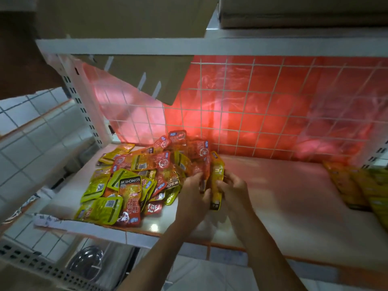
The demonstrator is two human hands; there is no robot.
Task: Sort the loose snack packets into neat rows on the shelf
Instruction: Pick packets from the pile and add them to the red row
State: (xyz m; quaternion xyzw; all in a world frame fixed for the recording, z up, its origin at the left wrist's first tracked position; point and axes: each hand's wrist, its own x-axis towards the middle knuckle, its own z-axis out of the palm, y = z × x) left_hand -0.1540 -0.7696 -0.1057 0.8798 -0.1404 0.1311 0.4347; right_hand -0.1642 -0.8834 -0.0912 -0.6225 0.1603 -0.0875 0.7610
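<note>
My left hand [195, 193] and right hand [233, 185] both grip a bundle of yellow and orange foil snack packets [217, 175], the left curling in from 9 o'clock and the right from 3 o'clock. Held this way, the flat faces press together and I can square the edges before setting the bundle down. I hold it on edge, low over the white shelf board [283, 202], because I judge upright packets will line up more tidily than flat ones. The bundle's long axis runs from 12 o'clock to 6 o'clock, with its dark printed end nearest me at 6.

The loose heap of yellow and red snack packets [130, 181] lies at 9 o'clock, just beside my left hand. Its packets point every way and overlap. Well apart at 3 o'clock, a blurred run of yellow packets [357, 185] lies flat, long axes roughly from 11 to 5. That looks like the row I am building.
</note>
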